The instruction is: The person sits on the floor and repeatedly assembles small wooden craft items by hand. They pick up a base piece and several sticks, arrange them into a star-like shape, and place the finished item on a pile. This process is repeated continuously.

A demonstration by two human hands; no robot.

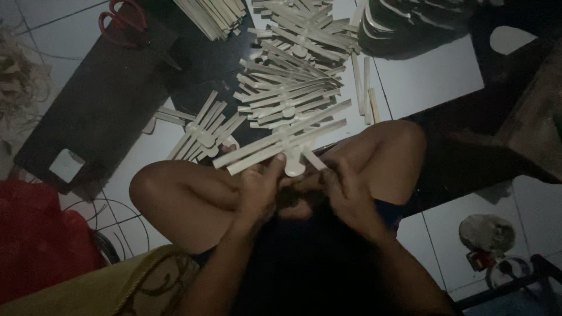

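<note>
**Both hands at the hub of a fanned bundle of pale slats**

The fanned bundle of slats (281,143) is held just above the knees, its rounded hub end near the body and its slats spreading away, the longest lying from lower left to upper right. The left hand (257,190) is closed around the hub from the left, thumb pressed up against the rounded tip. The right hand (345,193) is equally near, fingers curled on the hub's right side. Both wrists angle inward and meet at the hub. Farther off lies a heap of finished fans (293,76); a small fan (205,134) rests on the floor at left, red scissors (123,20) far left.
</note>
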